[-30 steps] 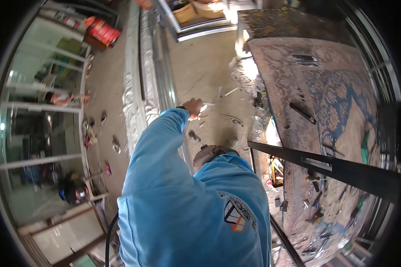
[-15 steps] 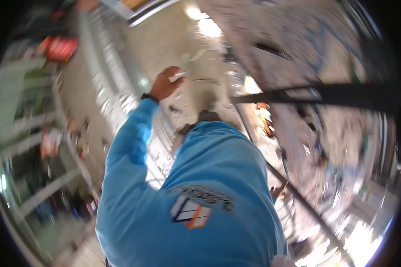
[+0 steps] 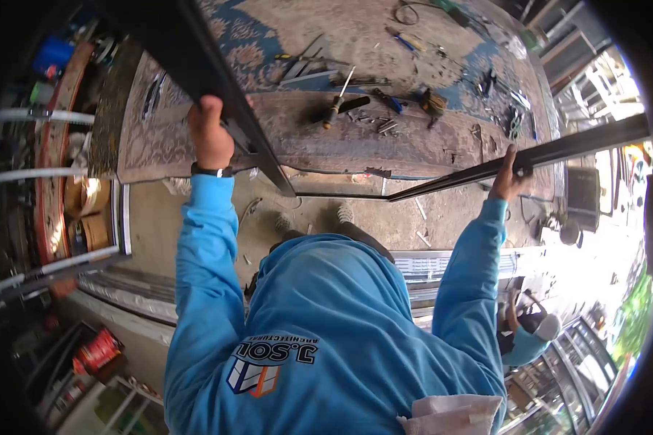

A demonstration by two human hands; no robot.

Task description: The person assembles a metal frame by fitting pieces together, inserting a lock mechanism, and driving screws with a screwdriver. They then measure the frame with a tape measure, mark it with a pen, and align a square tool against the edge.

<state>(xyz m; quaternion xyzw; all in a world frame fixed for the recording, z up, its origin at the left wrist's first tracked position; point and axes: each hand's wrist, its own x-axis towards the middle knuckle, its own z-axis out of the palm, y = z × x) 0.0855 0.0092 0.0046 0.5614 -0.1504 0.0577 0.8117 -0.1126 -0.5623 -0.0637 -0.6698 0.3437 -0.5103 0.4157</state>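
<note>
Both hands are closed around a dark metal frame [image 3: 341,195]: the left hand [image 3: 212,138] grips its left bar, thumb along the near side, and the right hand [image 3: 510,177] is wrapped around its right bar. These 2 bars spread apart from a short crosspiece near the wearer's feet, at the near edge of the counter [image 3: 312,148]. The left bar passes above the patterned carpet [image 3: 254,43] covering the counter. On the carpet lie a screwdriver [image 3: 332,114] with its shaft pointing away, pliers with blue handles [image 3: 390,102] to its right, and a brown tool [image 3: 433,104] just beside them. Another person [image 3: 527,335] in a pale cap is at the lower right, well apart.
</note>
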